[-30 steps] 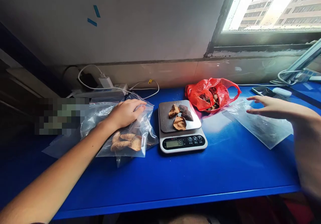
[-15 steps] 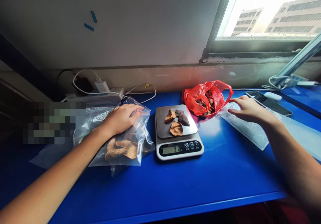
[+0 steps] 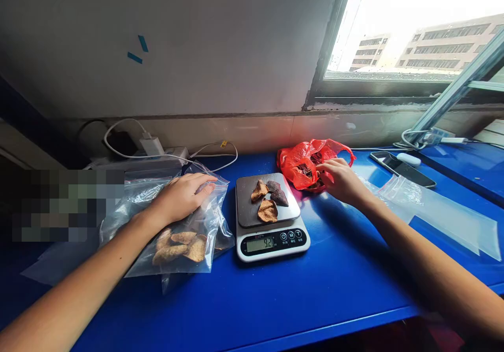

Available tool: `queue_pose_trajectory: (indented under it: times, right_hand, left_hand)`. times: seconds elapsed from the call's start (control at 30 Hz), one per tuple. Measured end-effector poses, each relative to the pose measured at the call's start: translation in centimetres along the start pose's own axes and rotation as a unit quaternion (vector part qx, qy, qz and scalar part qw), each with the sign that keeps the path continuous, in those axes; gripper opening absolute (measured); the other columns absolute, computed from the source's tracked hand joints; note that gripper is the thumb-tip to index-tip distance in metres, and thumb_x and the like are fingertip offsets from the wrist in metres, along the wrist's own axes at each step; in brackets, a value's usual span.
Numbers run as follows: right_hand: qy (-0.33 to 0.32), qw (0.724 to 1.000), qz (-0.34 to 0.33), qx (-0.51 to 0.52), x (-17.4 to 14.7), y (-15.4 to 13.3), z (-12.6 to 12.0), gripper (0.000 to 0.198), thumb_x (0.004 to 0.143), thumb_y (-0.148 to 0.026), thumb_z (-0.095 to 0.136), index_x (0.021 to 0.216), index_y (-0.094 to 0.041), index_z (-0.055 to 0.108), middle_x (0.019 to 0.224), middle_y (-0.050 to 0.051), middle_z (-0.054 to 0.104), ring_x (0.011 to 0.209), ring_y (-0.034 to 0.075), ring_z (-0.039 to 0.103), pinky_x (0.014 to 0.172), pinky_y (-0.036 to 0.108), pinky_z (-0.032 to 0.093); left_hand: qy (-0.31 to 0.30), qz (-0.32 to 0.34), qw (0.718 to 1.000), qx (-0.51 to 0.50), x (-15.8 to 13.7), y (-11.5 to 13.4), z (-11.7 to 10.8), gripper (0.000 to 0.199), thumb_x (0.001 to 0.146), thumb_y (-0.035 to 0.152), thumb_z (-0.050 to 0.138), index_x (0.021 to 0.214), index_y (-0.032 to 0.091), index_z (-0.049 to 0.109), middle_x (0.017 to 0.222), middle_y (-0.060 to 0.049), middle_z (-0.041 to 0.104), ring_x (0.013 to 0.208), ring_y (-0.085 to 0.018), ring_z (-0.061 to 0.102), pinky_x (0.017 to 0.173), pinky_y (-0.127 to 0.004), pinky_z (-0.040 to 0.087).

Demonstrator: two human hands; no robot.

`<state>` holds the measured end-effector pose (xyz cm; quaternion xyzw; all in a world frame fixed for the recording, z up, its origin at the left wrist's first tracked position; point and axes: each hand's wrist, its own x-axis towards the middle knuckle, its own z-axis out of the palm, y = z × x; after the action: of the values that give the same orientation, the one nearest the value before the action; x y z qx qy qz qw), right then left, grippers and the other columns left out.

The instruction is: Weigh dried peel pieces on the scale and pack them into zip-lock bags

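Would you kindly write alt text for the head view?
A person's right hand is at an open red bag of dark pieces, beside a scale bearing four brown pieces. The left hand rests on a clear bag of tan pieces on a blue table.

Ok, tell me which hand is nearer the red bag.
Right. The right hand is at the red bag, by its near right side; the left hand rests on a clear bag, left of the scale.

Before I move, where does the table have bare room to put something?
The blue table is bare between the scale and the front edge. Crowded: left, where the left hand rests on clear bags; behind right, where the right hand is at the red bag; further right, a phone and more bags.
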<state>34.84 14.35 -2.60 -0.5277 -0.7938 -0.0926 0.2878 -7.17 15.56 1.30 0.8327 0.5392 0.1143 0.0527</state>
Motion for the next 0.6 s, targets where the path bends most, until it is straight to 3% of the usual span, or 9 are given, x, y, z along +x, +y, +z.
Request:
queue_pose_trajectory:
  times: [0.13,0.43,0.6]
  right_hand:
    - [-0.015,0.999,0.03,-0.002,0.2,1.1,1.0,0.02,0.083,-0.021,0.048,0.081,-0.021,0.068,0.075,0.007,0.068,0.077,0.022,0.059,0.077,0.039,0.048]
    - [-0.081,0.994,0.071,0.007,-0.5,1.8,-0.8,0.019,0.082,-0.03,0.052,0.081,-0.02,0.068,0.075,0.006,0.068,0.067,0.018,0.059,0.066,0.033,0.045]
    - [-0.065,0.989,0.13,-0.036,-0.8,2.5,-1.3,0.021,0.08,-0.035,0.055,0.074,-0.019,0.067,0.075,0.009,0.066,0.071,0.021,0.059,0.062,0.033,0.043]
  left_hand:
    - [0.001,0.006,1.0,0.002,0.0,0.0,0.0,0.054,0.094,0.048,0.032,0.124,0.02,0.067,0.132,-0.007,0.067,0.123,-0.029,0.059,0.108,-0.046,0.043]
    - [-0.009,0.003,1.0,-0.001,0.0,0.5,-0.2,0.052,0.095,0.047,0.033,0.126,0.021,0.066,0.133,-0.006,0.066,0.125,-0.027,0.058,0.11,-0.043,0.042]
    - [0.005,0.008,1.0,-0.004,0.1,-0.3,0.2,0.05,0.094,0.048,0.034,0.124,0.023,0.066,0.132,-0.005,0.067,0.124,-0.028,0.058,0.11,-0.044,0.042]
